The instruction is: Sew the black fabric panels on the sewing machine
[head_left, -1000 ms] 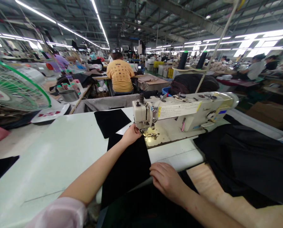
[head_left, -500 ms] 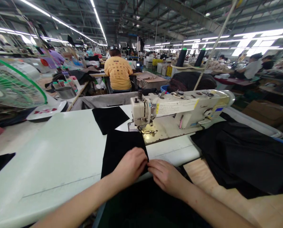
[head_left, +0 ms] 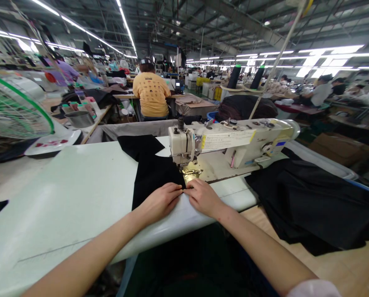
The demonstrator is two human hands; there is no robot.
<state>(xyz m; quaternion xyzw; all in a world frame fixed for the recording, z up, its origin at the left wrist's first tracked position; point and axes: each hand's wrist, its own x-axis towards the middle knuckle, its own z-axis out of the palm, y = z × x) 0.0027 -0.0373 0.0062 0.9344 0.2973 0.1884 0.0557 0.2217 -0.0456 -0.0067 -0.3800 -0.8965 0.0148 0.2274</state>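
A piece of black fabric [head_left: 153, 177] lies flat on the pale table, its far right part at the needle area of a white sewing machine [head_left: 230, 142]. My left hand [head_left: 162, 201] rests on its near right part, fingers closed on the edge. Opposite it, my right hand [head_left: 203, 198] pinches the same edge just in front of the metal needle plate [head_left: 192, 172]. The fingertips of both hands almost meet there. Beyond, another black piece [head_left: 141, 145] lies on the table, partly overlapped by the first.
A heap of black fabric [head_left: 311, 202] lies right of the machine on a wooden surface [head_left: 336, 268]. On the left stands a green-rimmed fan [head_left: 17, 107]. A person in a yellow shirt [head_left: 151, 93] sits ahead, facing away. Thread cones [head_left: 234, 77] stand behind the machine.
Both hands have moved away from me toward the machine, and the black fabric has slid forward with them. Its far edge now reaches the needle area and overlaps the farther piece.
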